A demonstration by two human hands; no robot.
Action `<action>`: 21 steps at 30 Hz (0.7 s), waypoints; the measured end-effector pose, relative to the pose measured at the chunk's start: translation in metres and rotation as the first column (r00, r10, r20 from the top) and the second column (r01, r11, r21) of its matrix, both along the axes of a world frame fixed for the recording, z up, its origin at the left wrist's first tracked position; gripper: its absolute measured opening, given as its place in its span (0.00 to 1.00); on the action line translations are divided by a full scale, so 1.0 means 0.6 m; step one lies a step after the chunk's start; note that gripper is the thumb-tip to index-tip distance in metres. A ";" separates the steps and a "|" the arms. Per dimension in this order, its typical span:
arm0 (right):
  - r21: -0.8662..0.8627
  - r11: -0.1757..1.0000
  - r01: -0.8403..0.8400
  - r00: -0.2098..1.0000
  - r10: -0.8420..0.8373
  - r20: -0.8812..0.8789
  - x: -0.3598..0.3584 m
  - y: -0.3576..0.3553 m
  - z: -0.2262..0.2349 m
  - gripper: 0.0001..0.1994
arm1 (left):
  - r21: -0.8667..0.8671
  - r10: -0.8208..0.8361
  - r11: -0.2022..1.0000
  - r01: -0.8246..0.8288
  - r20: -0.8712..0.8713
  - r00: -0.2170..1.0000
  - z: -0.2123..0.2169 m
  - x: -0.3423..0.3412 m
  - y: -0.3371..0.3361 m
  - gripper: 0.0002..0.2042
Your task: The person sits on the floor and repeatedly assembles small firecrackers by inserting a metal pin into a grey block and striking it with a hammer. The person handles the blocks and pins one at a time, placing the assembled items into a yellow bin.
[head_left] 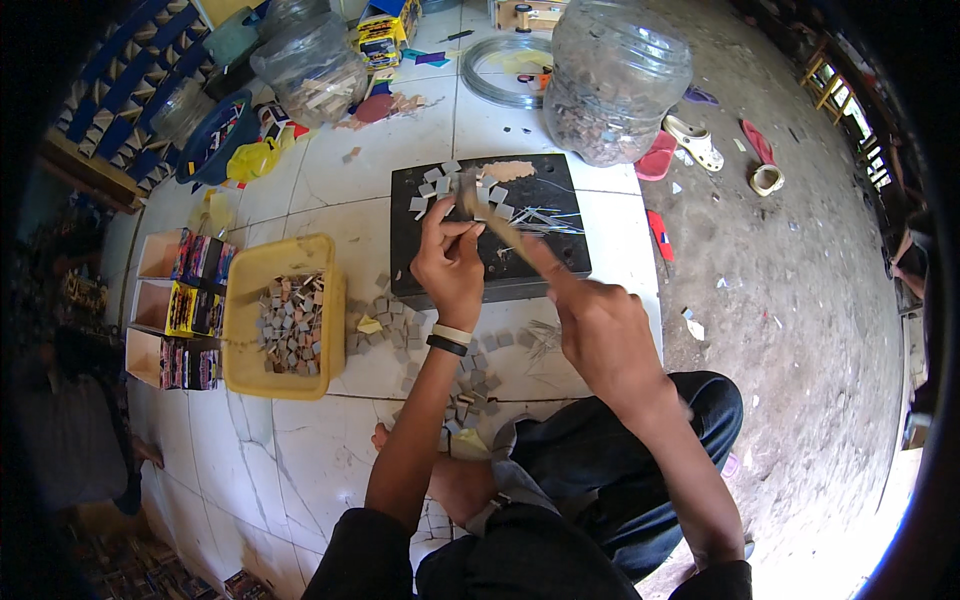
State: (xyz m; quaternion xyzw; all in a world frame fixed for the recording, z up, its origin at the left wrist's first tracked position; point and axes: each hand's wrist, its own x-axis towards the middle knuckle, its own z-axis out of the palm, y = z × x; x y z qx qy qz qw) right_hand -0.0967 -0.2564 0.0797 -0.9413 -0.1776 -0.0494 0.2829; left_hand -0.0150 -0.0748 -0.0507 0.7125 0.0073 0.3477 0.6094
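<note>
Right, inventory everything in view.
Block: one, black, on white tiles
Tub: one, yellow, left of block
Square pieces: many, mostly grey, on block and tiles, in tub
Thin strips: several, silvery, on block
Wooden-handled tool: one, brown, above block
Open boxes: three, tan, left of tub
Jars: at least two, clear, back
Wire coil: one, grey, back
Basin: one, blue, back left
Footwear: several, mixed colours, right
Left hand: one, bare, above block
Right hand: one, bare, gripping tool

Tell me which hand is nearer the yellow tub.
Left. The left hand is to the right of the yellow tub, at the black block; the right hand is farther right, holding a tan tool.
</note>
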 end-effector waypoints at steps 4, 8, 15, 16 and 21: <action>-0.035 0.999 0.013 1.000 -0.013 -0.001 0.004 -0.020 -0.003 0.33 | 0.033 -0.011 0.999 0.012 -0.008 1.000 0.005 -0.001 0.003 0.23; 0.212 0.969 0.125 0.989 -0.105 -0.107 -0.016 -0.059 -0.031 0.28 | 0.139 0.082 0.987 -0.081 -0.004 0.997 0.031 -0.023 0.075 0.15; 0.335 0.827 0.451 0.741 -0.138 -0.657 -0.056 -0.123 -0.091 0.21 | 0.538 0.444 0.774 -0.335 -0.083 0.892 0.099 -0.110 0.303 0.11; 0.306 0.862 0.404 0.796 -0.166 -0.582 -0.054 -0.122 -0.094 0.20 | 0.554 0.433 0.780 -0.290 -0.144 0.890 0.099 -0.109 0.309 0.11; 0.065 0.961 0.270 0.944 -0.277 0.179 0.003 -0.073 -0.093 0.16 | 0.690 0.106 0.723 0.026 -0.149 0.983 0.066 -0.017 0.231 0.18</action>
